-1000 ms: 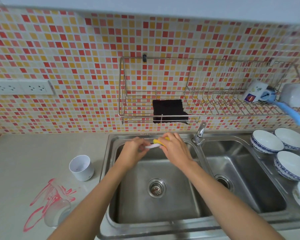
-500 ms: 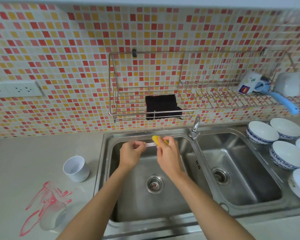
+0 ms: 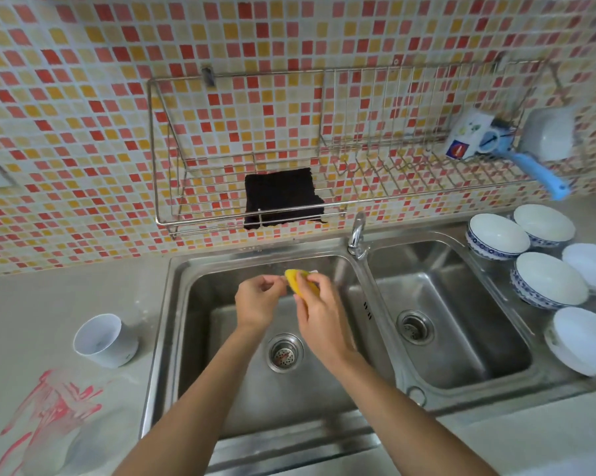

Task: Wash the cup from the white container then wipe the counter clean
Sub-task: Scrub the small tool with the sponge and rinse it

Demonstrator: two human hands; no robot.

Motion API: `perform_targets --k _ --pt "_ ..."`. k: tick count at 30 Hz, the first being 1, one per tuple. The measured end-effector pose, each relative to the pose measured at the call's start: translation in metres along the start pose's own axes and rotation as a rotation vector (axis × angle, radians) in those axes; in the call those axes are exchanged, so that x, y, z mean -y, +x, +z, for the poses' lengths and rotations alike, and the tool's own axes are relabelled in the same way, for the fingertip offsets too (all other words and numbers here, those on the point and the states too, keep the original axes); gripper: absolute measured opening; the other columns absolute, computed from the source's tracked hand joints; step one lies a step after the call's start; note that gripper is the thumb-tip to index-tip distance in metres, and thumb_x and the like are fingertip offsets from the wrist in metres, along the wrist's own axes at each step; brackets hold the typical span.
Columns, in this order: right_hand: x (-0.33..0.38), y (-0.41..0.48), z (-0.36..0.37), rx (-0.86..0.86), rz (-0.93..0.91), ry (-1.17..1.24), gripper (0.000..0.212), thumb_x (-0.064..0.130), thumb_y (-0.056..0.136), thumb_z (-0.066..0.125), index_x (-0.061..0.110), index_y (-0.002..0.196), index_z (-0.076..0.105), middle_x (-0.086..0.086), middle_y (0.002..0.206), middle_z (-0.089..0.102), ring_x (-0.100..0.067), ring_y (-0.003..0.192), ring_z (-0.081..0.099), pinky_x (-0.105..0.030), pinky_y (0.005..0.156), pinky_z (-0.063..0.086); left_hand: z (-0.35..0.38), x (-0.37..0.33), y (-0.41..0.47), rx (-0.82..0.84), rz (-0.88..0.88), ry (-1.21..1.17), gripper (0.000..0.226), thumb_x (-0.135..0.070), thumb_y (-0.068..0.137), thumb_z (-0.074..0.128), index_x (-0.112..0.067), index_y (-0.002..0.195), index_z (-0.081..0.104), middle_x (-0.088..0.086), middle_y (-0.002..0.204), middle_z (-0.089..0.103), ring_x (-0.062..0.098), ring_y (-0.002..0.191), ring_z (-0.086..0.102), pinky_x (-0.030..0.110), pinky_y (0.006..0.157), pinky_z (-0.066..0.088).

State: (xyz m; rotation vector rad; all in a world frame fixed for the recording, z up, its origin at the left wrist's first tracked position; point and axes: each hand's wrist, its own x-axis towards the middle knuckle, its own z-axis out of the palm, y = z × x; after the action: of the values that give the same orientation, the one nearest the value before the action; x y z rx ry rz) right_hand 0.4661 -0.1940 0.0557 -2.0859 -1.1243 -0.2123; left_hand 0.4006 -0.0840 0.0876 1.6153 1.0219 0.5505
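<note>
Cup (image 3: 106,340) sits on the counter (image 3: 49,297) well to the left of my hands, white and tilted, untouched. My right hand (image 3: 319,312) is closed around a yellow sponge (image 3: 298,281) over the left sink basin (image 3: 221,389). My left hand (image 3: 258,302) pinches its edge, fingers curled. Up to the right, a mug (image 3: 468,139) on the wire rack (image 3: 221,180) carries a red-and-blue label I cannot read.

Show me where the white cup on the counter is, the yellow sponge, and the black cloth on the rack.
white cup (image 3: 106,341), head view, on its outer side wall below the rim.
yellow sponge (image 3: 294,282), head view, on the part showing above the right hand.
black cloth (image 3: 281,197), head view, at its middle.
</note>
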Motion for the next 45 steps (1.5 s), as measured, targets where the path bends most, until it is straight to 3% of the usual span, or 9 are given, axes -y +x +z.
perform_targets --k 5,10,12,15,18,23,28,33,45 --pt "-0.045 0.009 -0.008 -0.101 0.247 0.080 0.044 0.012 0.091 0.061 0.014 0.134 0.054 -0.008 0.117 0.053 -0.019 0.099 0.055 -0.035 0.085 0.053 0.031 -0.008 0.004 -0.017 0.001 0.038 0.007 -0.016 0.087 0.068 -0.014 0.083 0.074 -0.002 0.075 0.072 0.005 0.070 0.064 0.023 0.074 0.048" --pt "-0.062 0.007 -0.014 -0.010 0.017 0.061 0.047 0.011 0.090 0.061 0.016 0.136 0.053 -0.003 0.118 0.053 -0.014 0.100 0.054 -0.022 0.087 0.047 0.056 -0.011 0.018 -0.026 0.036 0.101 0.010 -0.014 0.086 0.068 -0.009 0.089 0.075 -0.001 0.080 0.074 0.008 0.073 0.066 0.012 0.074 0.050" --pt "-0.086 0.019 -0.022 -0.015 0.189 0.079 0.046 0.013 0.090 0.059 0.020 0.135 0.053 -0.001 0.117 0.052 -0.013 0.095 0.055 -0.022 0.083 0.047 0.063 -0.015 0.023 -0.037 0.080 0.143 0.008 -0.014 0.088 0.067 -0.011 0.088 0.075 -0.004 0.079 0.072 0.005 0.074 0.064 -0.001 0.066 0.042" --pt "-0.132 0.046 -0.030 0.047 0.502 0.035 0.050 0.012 0.090 0.057 0.016 0.139 0.047 -0.010 0.117 0.054 -0.029 0.101 0.058 -0.028 0.082 0.045 0.076 -0.022 0.028 0.016 0.130 0.168 0.005 -0.012 0.087 0.069 -0.013 0.089 0.074 -0.004 0.080 0.071 0.004 0.074 0.064 0.006 0.074 0.047" --pt "-0.164 0.072 -0.029 0.158 0.589 0.024 0.053 0.010 0.090 0.056 0.011 0.141 0.040 -0.017 0.114 0.054 -0.035 0.106 0.056 -0.036 0.086 0.046 0.092 -0.027 0.030 0.079 0.158 0.219 0.008 -0.008 0.085 0.071 -0.010 0.092 0.073 0.000 0.082 0.071 0.007 0.073 0.064 0.006 0.073 0.048" --pt "-0.189 0.088 -0.011 0.297 0.562 0.006 0.049 0.013 0.091 0.055 0.009 0.138 0.041 -0.019 0.125 0.053 -0.037 0.112 0.056 -0.044 0.091 0.050 0.114 -0.034 0.033 0.149 0.165 0.266 0.019 -0.005 0.082 0.073 -0.008 0.100 0.070 -0.001 0.084 0.068 0.006 0.072 0.063 -0.001 0.067 0.043" --pt "-0.188 0.089 -0.005 0.357 0.451 0.020 0.065 0.019 0.090 0.062 0.017 0.148 0.032 -0.012 0.137 0.048 -0.032 0.120 0.052 -0.041 0.097 0.046 0.123 -0.045 0.037 0.142 0.170 0.274 0.024 -0.009 0.080 0.074 -0.011 0.103 0.067 -0.005 0.082 0.067 0.010 0.078 0.066 0.020 0.080 0.052" --pt "-0.191 0.089 -0.004 0.443 0.411 0.074 0.077 0.022 0.087 0.065 0.021 0.152 0.021 -0.009 0.138 0.051 -0.029 0.118 0.055 -0.035 0.093 0.048 0.125 -0.047 0.039 0.137 0.166 0.245 0.034 -0.012 0.079 0.077 -0.009 0.111 0.065 0.003 0.089 0.073 0.013 0.084 0.069 0.026 0.086 0.054" --pt "-0.206 0.071 -0.006 0.467 0.409 0.147 0.074 0.017 0.091 0.060 0.027 0.152 0.019 -0.004 0.127 0.051 -0.025 0.108 0.056 -0.041 0.092 0.048 0.131 -0.040 0.035 0.126 0.183 0.272 0.020 -0.014 0.079 0.078 -0.010 0.096 0.069 -0.005 0.082 0.069 0.008 0.075 0.065 0.003 0.067 0.045"
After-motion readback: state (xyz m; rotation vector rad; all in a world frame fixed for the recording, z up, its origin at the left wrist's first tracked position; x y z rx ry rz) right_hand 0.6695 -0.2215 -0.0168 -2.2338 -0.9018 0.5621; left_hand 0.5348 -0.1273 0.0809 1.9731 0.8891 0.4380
